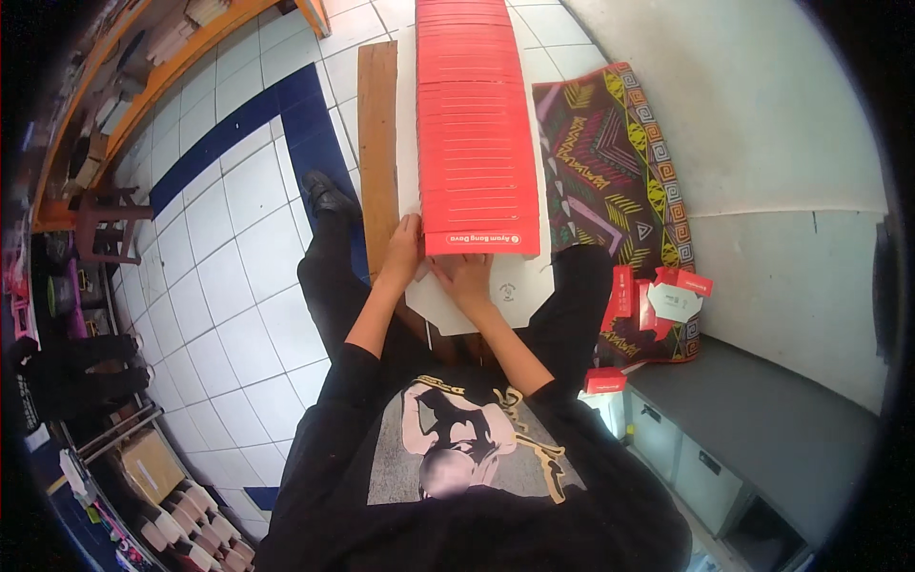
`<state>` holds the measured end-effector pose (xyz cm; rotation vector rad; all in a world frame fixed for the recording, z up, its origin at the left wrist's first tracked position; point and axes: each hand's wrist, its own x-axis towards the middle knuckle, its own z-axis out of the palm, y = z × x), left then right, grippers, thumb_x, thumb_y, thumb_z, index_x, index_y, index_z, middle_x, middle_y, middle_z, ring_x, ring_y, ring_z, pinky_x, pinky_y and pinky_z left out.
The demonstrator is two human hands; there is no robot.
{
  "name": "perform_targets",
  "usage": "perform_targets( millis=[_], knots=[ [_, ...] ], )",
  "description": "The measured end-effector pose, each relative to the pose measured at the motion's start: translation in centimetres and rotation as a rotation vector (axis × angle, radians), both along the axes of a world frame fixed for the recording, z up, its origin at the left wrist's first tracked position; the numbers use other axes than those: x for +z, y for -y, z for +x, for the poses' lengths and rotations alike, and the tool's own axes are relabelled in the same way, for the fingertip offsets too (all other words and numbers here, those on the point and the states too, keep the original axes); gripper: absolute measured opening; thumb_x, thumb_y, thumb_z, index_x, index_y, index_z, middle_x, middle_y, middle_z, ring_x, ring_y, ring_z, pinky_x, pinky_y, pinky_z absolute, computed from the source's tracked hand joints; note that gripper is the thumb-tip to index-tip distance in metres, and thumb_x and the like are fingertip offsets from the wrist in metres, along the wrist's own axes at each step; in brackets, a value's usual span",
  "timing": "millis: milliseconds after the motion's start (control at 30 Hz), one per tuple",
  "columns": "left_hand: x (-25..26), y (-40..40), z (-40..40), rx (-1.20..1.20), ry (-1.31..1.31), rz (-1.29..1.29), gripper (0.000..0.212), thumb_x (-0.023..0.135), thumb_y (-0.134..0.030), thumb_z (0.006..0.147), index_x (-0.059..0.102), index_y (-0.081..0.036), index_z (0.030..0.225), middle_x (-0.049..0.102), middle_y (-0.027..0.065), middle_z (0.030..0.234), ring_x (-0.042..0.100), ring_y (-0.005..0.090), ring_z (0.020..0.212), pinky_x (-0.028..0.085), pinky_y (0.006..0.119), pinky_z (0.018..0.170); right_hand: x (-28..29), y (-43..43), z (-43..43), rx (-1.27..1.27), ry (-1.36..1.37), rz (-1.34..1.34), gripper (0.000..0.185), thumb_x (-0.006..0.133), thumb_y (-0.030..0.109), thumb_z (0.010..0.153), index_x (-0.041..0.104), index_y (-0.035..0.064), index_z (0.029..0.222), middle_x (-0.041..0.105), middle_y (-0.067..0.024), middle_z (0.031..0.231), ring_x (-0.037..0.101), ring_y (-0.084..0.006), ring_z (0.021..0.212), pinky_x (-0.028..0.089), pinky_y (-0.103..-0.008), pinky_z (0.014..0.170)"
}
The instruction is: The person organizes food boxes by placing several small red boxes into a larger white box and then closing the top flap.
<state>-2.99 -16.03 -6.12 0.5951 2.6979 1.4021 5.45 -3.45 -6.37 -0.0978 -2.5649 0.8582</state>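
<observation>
A long row of overlapping flat red cardboard blanks [479,143] stretches away in front of me, their front edge bearing white print. Beneath it lies a white cardboard sheet [518,304] with cut corners and a small dark mark. My left hand [404,250] is at the near left corner of the red row, its fingers along the edge. Closer to the middle, my right hand [465,282] rests over the white sheet, and its fingertips reach under the front red edge. The hidden fingertips leave it unclear whether either hand grips the cardboard.
A wooden plank [377,157] runs along the left of the cardboard. To the right, a patterned mat [593,164] carries several small red-and-white cardboard pieces [675,300]. A grey-topped cabinet [758,415] stands by the wall. Shelving [171,64] and a plastic stool [111,225] are at left.
</observation>
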Motion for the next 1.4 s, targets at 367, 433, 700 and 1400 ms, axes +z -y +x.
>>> perform_targets(
  millis=[367, 433, 700, 1400],
  knots=[
    [0.2, 0.3, -0.1, -0.051, 0.104, -0.154, 0.041, 0.06, -0.01, 0.089, 0.053, -0.004, 0.129, 0.062, 0.0183, 0.121, 0.061, 0.0369, 0.109, 0.05, 0.039, 0.088, -0.4, 1.5, 0.3, -0.071, -0.049, 0.087, 0.034, 0.072, 0.017, 0.077, 0.066, 0.0113, 0.109, 0.058, -0.0021, 0.117, 0.051, -0.0205, 0.117, 0.031, -0.0562, 0.099],
    [0.5, 0.1, -0.3, -0.05, 0.141, -0.036, 0.036, 0.062, -0.004, 0.084, 0.054, -0.004, 0.119, 0.062, 0.0175, 0.112, 0.062, 0.0378, 0.101, 0.051, 0.041, 0.081, -0.4, 1.6, -0.1, -0.078, -0.077, 0.081, 0.035, 0.073, 0.017, 0.078, 0.066, 0.0108, 0.112, 0.06, -0.0053, 0.12, 0.054, -0.0258, 0.115, 0.031, -0.0577, 0.099],
    [2.7, 1.8, -0.8, -0.24, 0.338, 0.07, 0.048, 0.068, -0.002, 0.083, 0.052, -0.002, 0.128, 0.064, 0.0172, 0.111, 0.063, 0.0297, 0.109, 0.051, 0.039, 0.091, 0.9, -1.1, 1.3, 0.015, 0.003, -0.085, 0.037, 0.076, 0.019, 0.078, 0.065, 0.0069, 0.111, 0.062, -0.0098, 0.112, 0.055, -0.0326, 0.11, 0.037, -0.0512, 0.098],
    [0.1, 0.2, 2.6, 0.093, -0.232, -0.194, 0.048, 0.073, 0.002, 0.074, 0.058, -0.001, 0.12, 0.065, 0.014, 0.088, 0.062, 0.03, 0.084, 0.051, 0.04, 0.073, 0.4, -15.7, 1.2, 0.047, 0.29, -0.094, 0.067, 0.061, -0.012, 0.073, 0.048, 0.0025, 0.137, 0.066, -0.0166, 0.1, 0.059, -0.0367, 0.097, 0.049, -0.0425, 0.083]
  ],
)
